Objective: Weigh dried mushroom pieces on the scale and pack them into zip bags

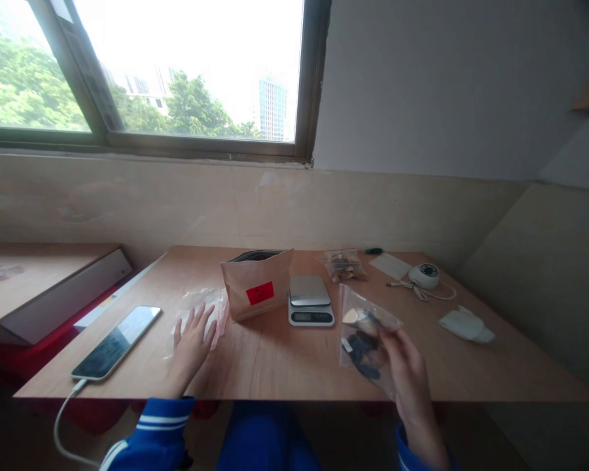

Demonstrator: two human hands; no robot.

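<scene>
The right hand (408,366) grips a filled zip bag (368,337) above the wooden table (275,366); the left hand (192,343), fingers spread, is over clear plastic (207,302). Beyond stand a tiled wall (196,196) and window (201,148).

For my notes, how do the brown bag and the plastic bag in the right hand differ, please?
The brown bag stands on the table; the plastic bag is in the right hand. The brown bag is opaque, with a red label; the plastic bag is clear, showing dark and pale pieces.
</scene>
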